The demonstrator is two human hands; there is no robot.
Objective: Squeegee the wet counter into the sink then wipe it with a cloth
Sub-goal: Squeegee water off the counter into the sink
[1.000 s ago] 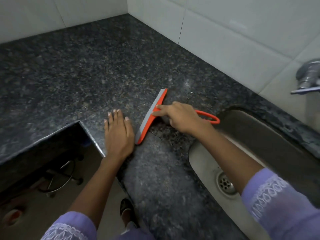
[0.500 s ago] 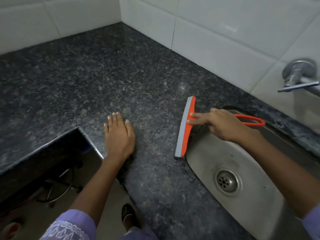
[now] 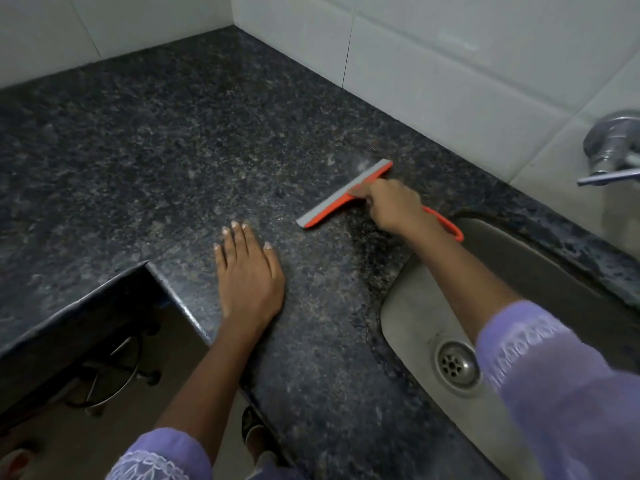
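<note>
My right hand (image 3: pixel 391 206) grips an orange squeegee (image 3: pixel 332 202) with a grey blade, its blade lying on the dark speckled counter (image 3: pixel 156 140) left of the sink. The orange loop handle sticks out behind my wrist toward the sink rim. My left hand (image 3: pixel 247 275) rests flat on the counter, fingers spread, near the inner corner of the front edge. The steel sink (image 3: pixel 415 306) with its round drain (image 3: pixel 457 365) sits at lower right, partly hidden by my right forearm. A wet patch and a small puddle (image 3: pixel 362 320) lie beside the sink's left rim. No cloth is in view.
White tiled walls (image 3: pixel 450 81) meet at the back corner. A metal tap (image 3: pixel 613 147) juts out at the right edge above the sink. The counter is L-shaped; below its cut-out I see the floor, a wire stand (image 3: pixel 114 372) and my foot (image 3: pixel 252 427).
My right hand has carried the squeegee from the sink's edge back out onto the counter, further from the sink, and turned the blade. My left hand stays put.
</note>
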